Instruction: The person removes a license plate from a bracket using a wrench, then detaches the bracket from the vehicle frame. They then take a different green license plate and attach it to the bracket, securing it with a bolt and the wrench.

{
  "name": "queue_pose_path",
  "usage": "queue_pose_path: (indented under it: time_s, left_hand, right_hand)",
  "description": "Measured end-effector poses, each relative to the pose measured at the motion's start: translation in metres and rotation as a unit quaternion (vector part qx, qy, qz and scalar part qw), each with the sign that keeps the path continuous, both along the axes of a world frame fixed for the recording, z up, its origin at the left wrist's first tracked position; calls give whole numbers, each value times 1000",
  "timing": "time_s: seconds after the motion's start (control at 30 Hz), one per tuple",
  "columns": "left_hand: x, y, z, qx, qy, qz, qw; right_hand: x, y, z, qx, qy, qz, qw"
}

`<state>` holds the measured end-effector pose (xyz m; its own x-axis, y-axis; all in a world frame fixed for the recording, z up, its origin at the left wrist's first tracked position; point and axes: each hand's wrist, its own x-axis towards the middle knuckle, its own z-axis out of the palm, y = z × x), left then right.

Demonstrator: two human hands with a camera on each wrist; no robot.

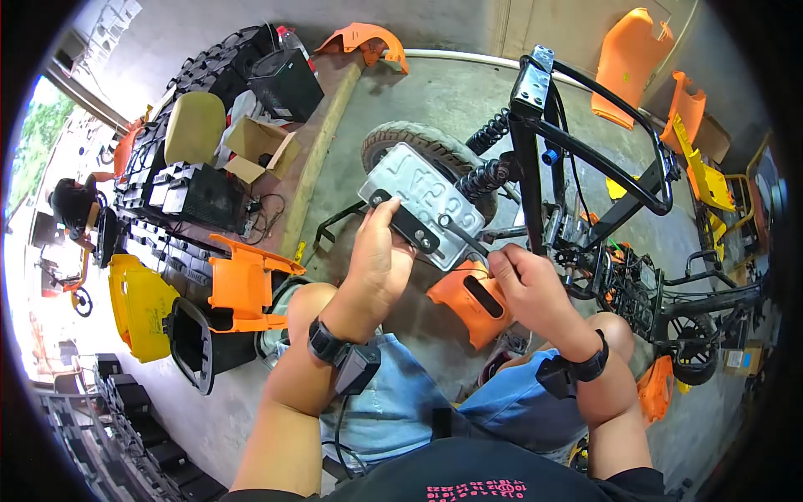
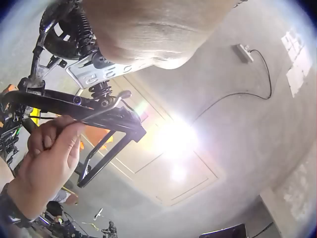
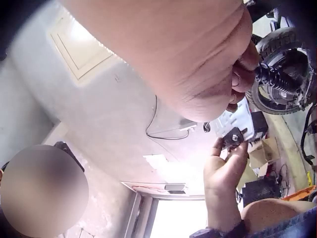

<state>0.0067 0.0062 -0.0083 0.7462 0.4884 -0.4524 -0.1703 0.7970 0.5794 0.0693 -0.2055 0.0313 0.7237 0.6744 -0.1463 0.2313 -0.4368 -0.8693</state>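
Note:
My left hand [image 1: 378, 261] grips a silver number plate [image 1: 422, 180] with raised characters by its lower left side. A black bracket [image 1: 405, 224] with bolts lies across the plate, and the left thumb rests by its upper end. In the right wrist view, the left fingers hold the bracket [image 3: 232, 139] and plate from below. My right hand [image 1: 535, 289] pinches the handle of a wrench [image 1: 464, 235], whose ring end overlaps the plate beside the bracket's lower bolt. The left wrist view shows the wrench [image 2: 105, 114] between thumb and curled fingers of the right hand [image 2: 54, 151].
A black vehicle frame [image 1: 527, 159] with shock absorbers and a wheel [image 1: 401, 138] stands just ahead. An orange panel [image 1: 473, 303] lies on the floor between the knees. To the left are more orange and yellow panels [image 1: 140, 305], a cardboard box [image 1: 259, 149] and black batteries [image 1: 201, 201].

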Motion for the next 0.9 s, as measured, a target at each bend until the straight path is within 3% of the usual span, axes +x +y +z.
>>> queue_pose_path:
  time_s: [0.23, 0.6, 0.9]
  left_hand:
    - [0, -2, 0, -4, -20, 21, 1000]
    - [-2, -2, 2, -10, -1, -12, 1000]
    - [-6, -8, 9, 46, -14, -55, 997]
  right_hand:
    - [-13, 11, -11, -60, 44, 27, 997]
    - [-14, 14, -12, -111, 17, 16, 994]
    - [-3, 3, -13, -153, -141, 60, 976]
